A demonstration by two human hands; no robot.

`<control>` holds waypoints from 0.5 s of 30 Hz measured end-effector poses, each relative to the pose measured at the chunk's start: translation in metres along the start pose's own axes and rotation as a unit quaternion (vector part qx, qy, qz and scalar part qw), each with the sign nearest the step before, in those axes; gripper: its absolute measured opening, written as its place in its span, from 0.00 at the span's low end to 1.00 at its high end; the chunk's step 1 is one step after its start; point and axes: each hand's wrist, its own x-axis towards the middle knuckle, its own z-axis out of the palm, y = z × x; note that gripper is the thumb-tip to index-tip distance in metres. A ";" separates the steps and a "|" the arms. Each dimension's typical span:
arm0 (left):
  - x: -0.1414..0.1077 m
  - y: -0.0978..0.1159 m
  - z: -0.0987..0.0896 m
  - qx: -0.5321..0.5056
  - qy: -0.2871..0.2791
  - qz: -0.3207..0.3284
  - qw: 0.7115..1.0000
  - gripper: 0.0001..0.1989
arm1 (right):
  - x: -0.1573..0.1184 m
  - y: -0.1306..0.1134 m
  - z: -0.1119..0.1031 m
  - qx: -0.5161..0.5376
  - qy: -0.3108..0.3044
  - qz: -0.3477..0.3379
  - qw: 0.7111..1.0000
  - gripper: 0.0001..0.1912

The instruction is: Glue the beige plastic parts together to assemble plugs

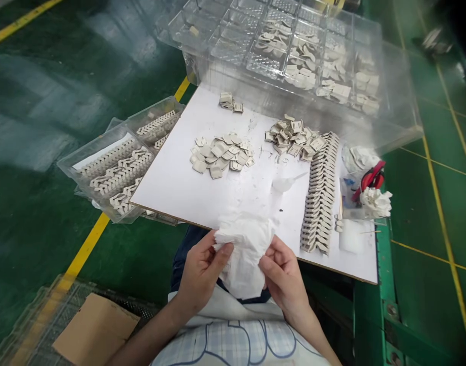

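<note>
At the near edge of a white-topped table (pixel 167 188), a person's two bare hands pinch a crumpled white sheet, thin as tissue (pixel 248 254), over the lap. The left hand (pixel 196 274) grips its left side between thumb and fingers; the right hand (pixel 288 282) grips the opposite side, fingers curled. Neither touches the pale parts laid out ahead. Left of the table, lower down, lies a piece of brown cardboard (pixel 97 330).

On the table's right side, a long row of pale parts (pixel 318 198) stands neatly nested, apparently the finished portion of the layout. Farther right are a white pad (pixel 350 236), a crumpled white wad (pixel 375 203) and a red-handled tool (pixel 370 180). A translucent, pointed plastic piece (pixel 282 184) rests near the table's middle.

Order gives way beyond: a flat-piece pile (pixel 221 152) and a jumbled heap (pixel 293 137) lie loose, seemingly unarranged, with a small cluster (pixel 227 100) toward the table's far left. Beside the table's left edge, a clear tray (pixel 86 189) holds more nested rows. Past its far edge, a compartmented tray (pixel 233 53) carries loose parts in several sections.
</note>
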 end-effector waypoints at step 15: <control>-0.006 0.019 -0.022 0.073 -0.135 0.154 0.976 0.19 | 0.009 -0.039 0.008 -0.027 -0.032 0.024 0.999 0.35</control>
